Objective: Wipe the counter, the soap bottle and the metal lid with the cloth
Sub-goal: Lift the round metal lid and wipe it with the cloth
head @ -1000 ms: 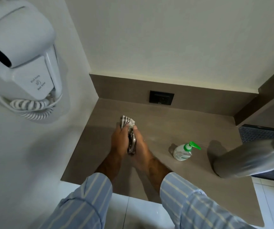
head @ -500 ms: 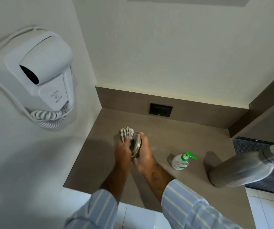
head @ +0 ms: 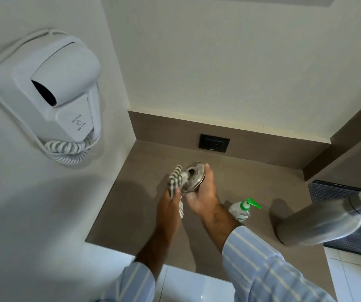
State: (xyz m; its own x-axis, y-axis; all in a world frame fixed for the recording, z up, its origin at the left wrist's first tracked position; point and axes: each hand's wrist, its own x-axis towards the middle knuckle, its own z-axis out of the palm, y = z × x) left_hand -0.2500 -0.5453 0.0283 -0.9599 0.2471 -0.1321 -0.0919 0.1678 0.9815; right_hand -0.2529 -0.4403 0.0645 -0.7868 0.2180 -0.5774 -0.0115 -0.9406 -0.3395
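Observation:
Over the brown counter (head: 136, 205), my right hand (head: 203, 195) grips a round metal lid (head: 194, 176), tilted on edge with its face turned up and left. My left hand (head: 168, 205) holds a striped grey-and-white cloth (head: 176, 178) bunched against that face. A tail of the cloth hangs below my left palm. The soap bottle (head: 240, 211), clear with a green pump, stands on the counter just right of my right wrist, apart from both hands.
A steel flask (head: 319, 221) stands on the counter at the right. A black wall socket (head: 214, 142) sits in the brown backsplash. A white hair dryer (head: 51, 99) with a coiled cord hangs on the left wall. A dark mat (head: 336, 192) lies far right.
The lid has turned from edge-on between my hands to face-up, and the cloth has shifted onto its face. The camera has tilted up, showing more wall and hair dryer.

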